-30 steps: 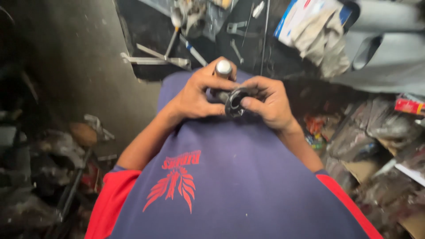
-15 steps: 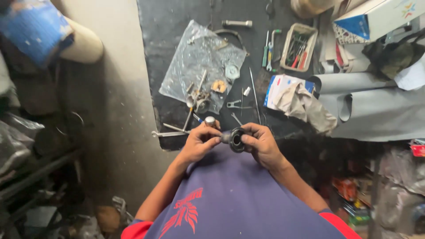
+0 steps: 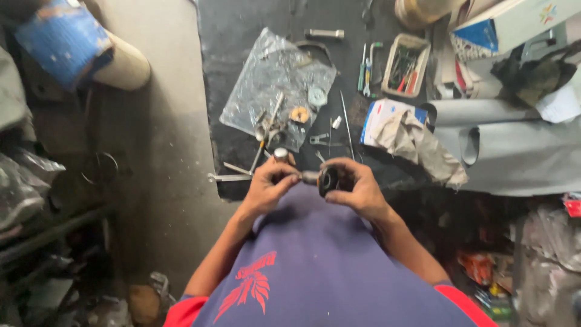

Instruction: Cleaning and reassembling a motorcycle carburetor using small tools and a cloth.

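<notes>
My right hand [image 3: 357, 189] grips a small black round part [image 3: 328, 180] in front of my chest. My left hand [image 3: 267, 183] is closed around a short metal tool [image 3: 281, 155] whose silver end sticks up above the fingers; its tip meets the black part. Both hands hover just above the near edge of a black mat [image 3: 242, 36] on the floor. I wear a dark blue shirt with a red emblem [image 3: 253, 284].
On the mat lie a clear plastic sheet [image 3: 266, 79] with small metal parts, a wrench [image 3: 230, 177], a small tray of tools [image 3: 407, 64], screwdrivers [image 3: 365, 69] and a crumpled rag [image 3: 417, 142]. Grey panels [image 3: 514, 151] lie right; a blue-wrapped cylinder [image 3: 72, 48] and clutter lie left.
The view has lifted from my lap toward the mat, showing more of the floor. My hands stay together on the black part, and the left fingers have shifted along the tool.
</notes>
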